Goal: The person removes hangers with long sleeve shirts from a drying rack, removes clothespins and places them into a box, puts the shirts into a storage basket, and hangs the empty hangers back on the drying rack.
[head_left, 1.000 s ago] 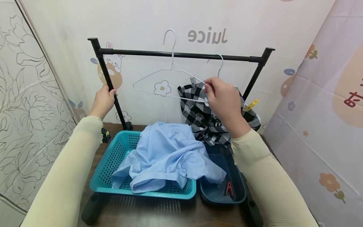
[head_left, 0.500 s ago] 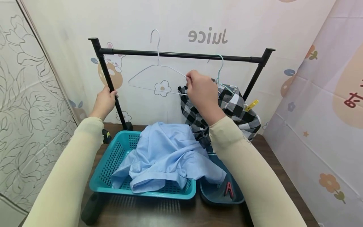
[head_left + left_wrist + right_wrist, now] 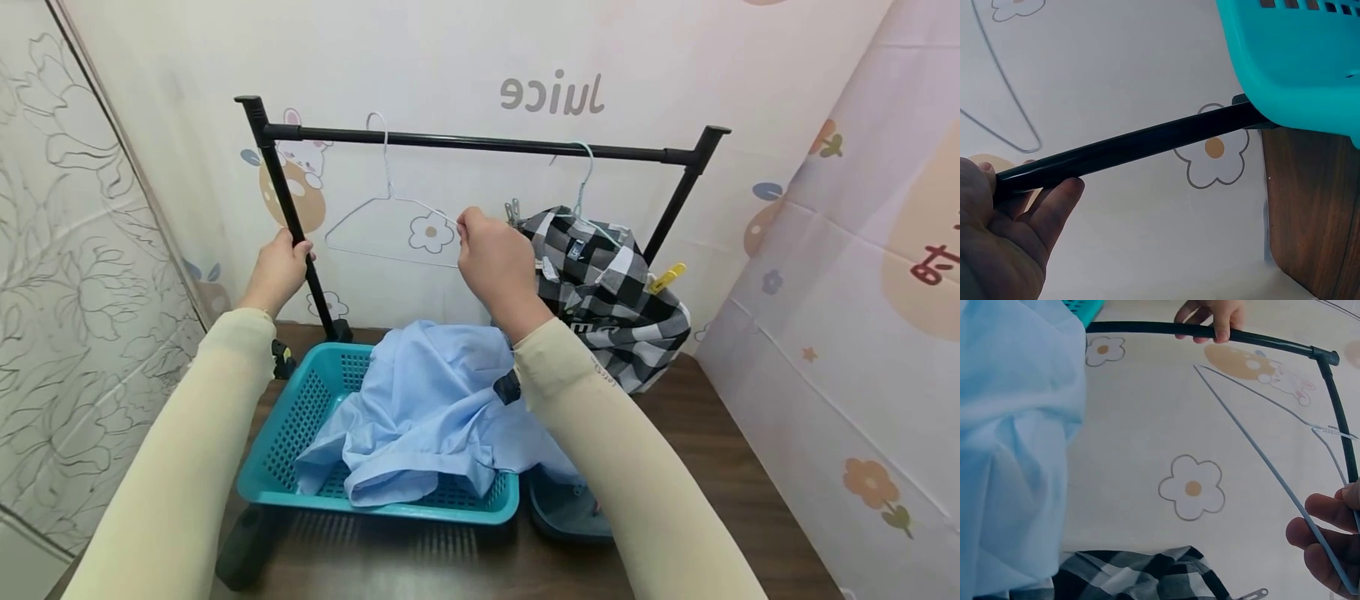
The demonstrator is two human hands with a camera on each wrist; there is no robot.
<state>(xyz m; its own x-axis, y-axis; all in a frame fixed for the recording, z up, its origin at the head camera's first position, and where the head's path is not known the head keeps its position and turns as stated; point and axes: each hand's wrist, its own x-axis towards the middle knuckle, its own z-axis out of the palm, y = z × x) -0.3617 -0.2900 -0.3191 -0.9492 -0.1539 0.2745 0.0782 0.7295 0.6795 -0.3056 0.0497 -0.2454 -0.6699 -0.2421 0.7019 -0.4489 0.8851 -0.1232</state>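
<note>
My left hand (image 3: pixel 275 271) grips the left post (image 3: pixel 281 193) of a black clothes rack, its fingers around the tube in the left wrist view. My right hand (image 3: pixel 498 267) pinches a white wire clothes hanger (image 3: pixel 387 162) by its right shoulder. The hanger's hook overlaps the rack's top bar (image 3: pixel 480 144) near its left part; whether it rests there I cannot tell. Fingers (image 3: pixel 1319 519) lie along the hanger's lower wire in the right wrist view. Behind and right of my right hand, a black-and-white checked garment (image 3: pixel 600 292) hangs from a pale green hanger (image 3: pixel 587 175).
A light blue garment (image 3: pixel 427 400) lies heaped in a teal basket (image 3: pixel 303 425) below the bar, spilling over its right side. A dark blue tray (image 3: pixel 562 521) is partly hidden by my right sleeve. A yellow clothespin (image 3: pixel 666 278) clips the checked garment. Behind stands a patterned wall.
My right hand has moved left with the wire hanger, then lower, bringing its hook from above the bar down to bar height. My left hand has stayed on the post.
</note>
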